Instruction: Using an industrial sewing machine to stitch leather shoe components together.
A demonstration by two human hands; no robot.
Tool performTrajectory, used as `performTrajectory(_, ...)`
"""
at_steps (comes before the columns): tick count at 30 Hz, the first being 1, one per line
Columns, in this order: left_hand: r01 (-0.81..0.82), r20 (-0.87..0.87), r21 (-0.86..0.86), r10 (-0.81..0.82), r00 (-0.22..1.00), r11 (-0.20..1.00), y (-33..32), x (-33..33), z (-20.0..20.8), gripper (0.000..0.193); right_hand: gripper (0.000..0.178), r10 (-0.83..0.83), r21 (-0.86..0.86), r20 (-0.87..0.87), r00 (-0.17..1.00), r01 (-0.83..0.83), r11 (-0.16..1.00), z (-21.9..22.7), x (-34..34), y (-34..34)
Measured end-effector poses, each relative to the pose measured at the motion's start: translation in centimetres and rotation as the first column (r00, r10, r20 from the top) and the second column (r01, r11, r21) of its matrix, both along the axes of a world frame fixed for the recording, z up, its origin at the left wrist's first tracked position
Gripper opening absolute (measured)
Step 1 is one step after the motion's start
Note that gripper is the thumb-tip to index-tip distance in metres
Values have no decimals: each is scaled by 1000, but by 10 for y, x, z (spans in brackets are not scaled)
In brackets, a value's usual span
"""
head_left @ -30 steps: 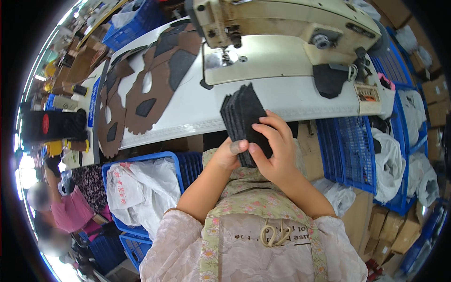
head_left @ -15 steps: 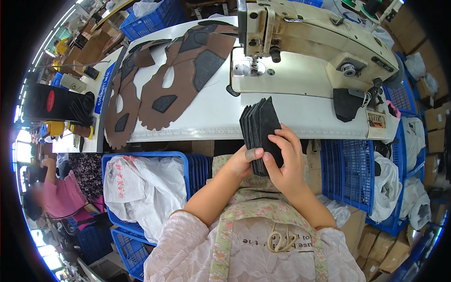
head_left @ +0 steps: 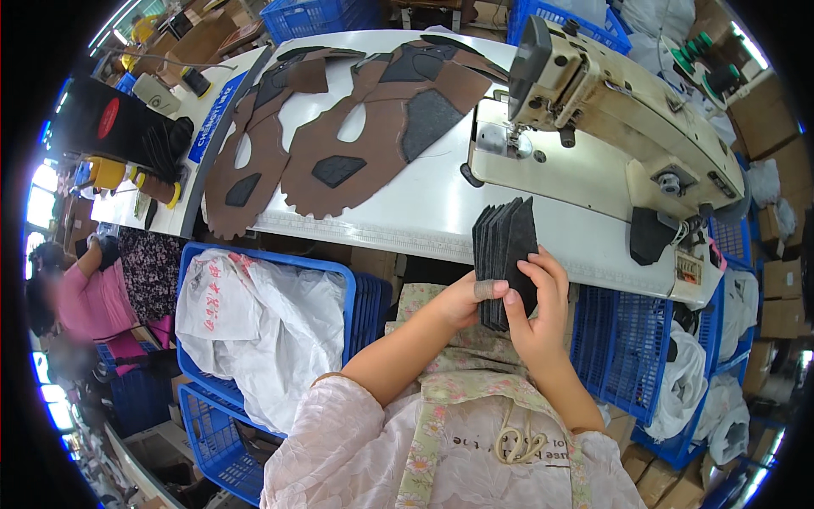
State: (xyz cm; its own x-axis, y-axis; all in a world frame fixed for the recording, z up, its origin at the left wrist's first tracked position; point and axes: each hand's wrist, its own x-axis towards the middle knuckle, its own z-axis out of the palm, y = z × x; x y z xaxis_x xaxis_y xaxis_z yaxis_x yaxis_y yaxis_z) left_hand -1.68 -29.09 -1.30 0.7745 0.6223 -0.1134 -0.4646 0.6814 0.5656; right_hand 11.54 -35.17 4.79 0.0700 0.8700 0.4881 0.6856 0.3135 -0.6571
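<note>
A fanned stack of black, pointed-end flat pieces [head_left: 506, 242] stands upright between my hands, just off the front edge of the white sewing table [head_left: 365, 233]. My left hand [head_left: 460, 301] grips its lower left side; tan tape wraps the thumb. On the right face of the stack, the fingers and thumb of my right hand [head_left: 543, 305] press against the outermost piece. Beyond them is a cream sewing machine [head_left: 627, 110]. Brown cut panels [head_left: 322, 197] with dark patches lie on the table to the left.
Left of my lap stands a blue crate [head_left: 350, 297] holding a white sack [head_left: 254, 322]. More blue crates [head_left: 623, 343] stand at the right. Thread spools [head_left: 157, 188] are on a side table at the far left, where another person [head_left: 97, 297] in pink sits.
The whole view has turned, so the table and machine sit tilted and farther right. Both hands still hold the black stack, with little change in grip.
</note>
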Motion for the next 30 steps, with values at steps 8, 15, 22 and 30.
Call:
performTrajectory(8,27,167,-33,-21,986,999,5,-8,-15,70,34,8,-35,26,1000,-8,999,-1,-11,7)
performTrajectory(15,4,213,-52,7,977,999,6,-13,-21,69,33,14,-43,54,998,-12,999,-4,-18,13)
performTrajectory(22,-26,119,-96,37,992,995,11,-18,-17,82,32,18,-70,46,999,-15,997,-3,-27,21)
performTrajectory(30,-27,102,-94,36,994,995,13,-21,-16,83,32,10,-78,68,998,-5,997,-3,-27,21)
